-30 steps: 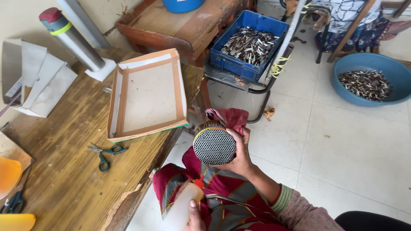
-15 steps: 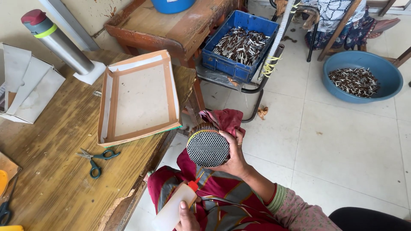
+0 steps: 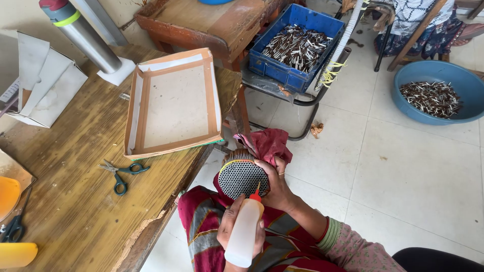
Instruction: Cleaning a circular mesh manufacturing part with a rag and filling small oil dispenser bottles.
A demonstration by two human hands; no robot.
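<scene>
Low in the middle of the frame the left hand [image 3: 241, 225] is curled around a white squeeze bottle [image 3: 244, 232], fingers wrapped across its body, and tilts it so the red nozzle [image 3: 257, 192] points up toward the round bundle [image 3: 242, 176] held just above it; the nozzle tip sits at the bundle's lower right edge, and whether it actually touches cannot be told. The right hand [image 3: 275, 184] cups that bundle from the right, fingers bent over its rim and thumb along the lower side, the wrist bent and the forearm running down to the lower right, where a green cuff and a pink patterned sleeve [image 3: 353, 249] show. The bundle faces the camera as a dark disc of tightly packed small tubes bound by a yellowish band, with a dark red cloth [image 3: 269, 143] bunched behind it. Most of the bundle's length is hidden behind its own face and the hand. The bottle's base is cut off by the bottom edge of the frame. To the left, on the wooden table [image 3: 65, 201], lie an empty cardboard tray [image 3: 174, 103] and a pair of green-handled scissors [image 3: 122, 174].
</scene>
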